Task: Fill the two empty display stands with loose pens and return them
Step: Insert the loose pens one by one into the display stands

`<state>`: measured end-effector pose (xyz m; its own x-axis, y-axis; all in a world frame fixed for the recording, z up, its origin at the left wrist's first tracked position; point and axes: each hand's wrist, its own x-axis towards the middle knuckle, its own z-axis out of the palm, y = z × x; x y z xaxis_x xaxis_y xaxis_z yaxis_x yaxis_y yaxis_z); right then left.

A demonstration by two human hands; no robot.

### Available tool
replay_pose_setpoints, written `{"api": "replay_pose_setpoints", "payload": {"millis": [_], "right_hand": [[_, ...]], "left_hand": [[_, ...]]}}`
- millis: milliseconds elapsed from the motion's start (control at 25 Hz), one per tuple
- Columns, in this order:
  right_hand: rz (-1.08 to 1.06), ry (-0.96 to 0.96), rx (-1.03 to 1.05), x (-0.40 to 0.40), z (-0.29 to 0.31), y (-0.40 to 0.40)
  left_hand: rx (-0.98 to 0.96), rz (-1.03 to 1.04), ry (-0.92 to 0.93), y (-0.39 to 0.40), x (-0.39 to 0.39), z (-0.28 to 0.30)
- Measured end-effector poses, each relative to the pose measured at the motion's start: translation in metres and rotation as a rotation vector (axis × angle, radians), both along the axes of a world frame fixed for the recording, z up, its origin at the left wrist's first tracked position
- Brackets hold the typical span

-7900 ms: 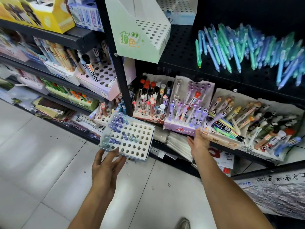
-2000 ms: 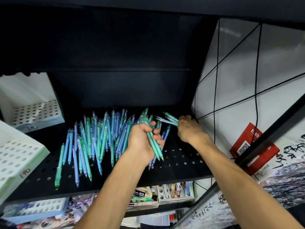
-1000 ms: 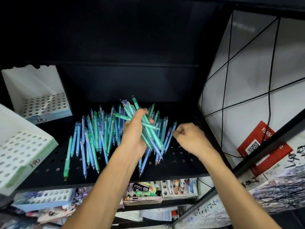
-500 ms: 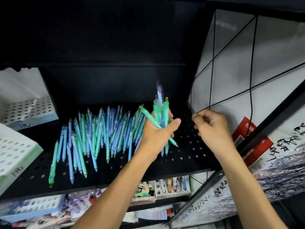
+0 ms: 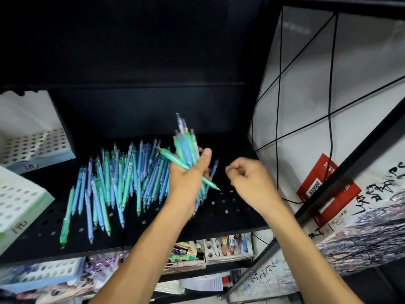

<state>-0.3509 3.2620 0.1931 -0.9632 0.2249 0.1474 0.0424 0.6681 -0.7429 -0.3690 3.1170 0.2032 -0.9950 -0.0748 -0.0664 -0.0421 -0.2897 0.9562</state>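
Observation:
A pile of loose blue and green pens (image 5: 114,181) lies on the black perforated shelf (image 5: 228,207). My left hand (image 5: 188,178) grips a bunch of pens (image 5: 186,148) upright above the pile's right end, one green pen slanting across it. My right hand (image 5: 249,183) hovers just right of the bunch, fingers curled shut with nothing visible in them. Two empty white display stands with hole grids stand at the left: one at the back (image 5: 32,145), one nearer (image 5: 19,205).
A lower shelf holds more pen stands (image 5: 228,246) and a blue-edged hole tray (image 5: 46,273). Black cables (image 5: 328,102) cross the white wall at the right, beside a red card (image 5: 324,187). The shelf's dark back panel is close behind the pile.
My left hand has turned the gathered bunch from slanted to upright and lifted it. My right hand has drawn back from the shelf's right end and closed beside the bunch.

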Motion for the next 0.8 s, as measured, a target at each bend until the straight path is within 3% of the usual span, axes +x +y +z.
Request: {"api": "replay_pose_setpoints", "payload": {"millis": [160, 560, 800], "right_hand": [[0.077, -0.212, 0.267, -0.013, -0.012, -0.040], [-0.004, -0.338, 0.541, -0.013, 0.003, -0.048], [0.059, -0.496, 0.487, -0.020, 0.004, -0.029]], "left_hand": [[0.127, 0.067, -0.120, -0.040, -0.008, 0.006], [0.169, 0.010, -0.209, -0.056, -0.003, 0.001], [0.161, -0.089, -0.263, -0.048, -0.003, 0.000]]}}
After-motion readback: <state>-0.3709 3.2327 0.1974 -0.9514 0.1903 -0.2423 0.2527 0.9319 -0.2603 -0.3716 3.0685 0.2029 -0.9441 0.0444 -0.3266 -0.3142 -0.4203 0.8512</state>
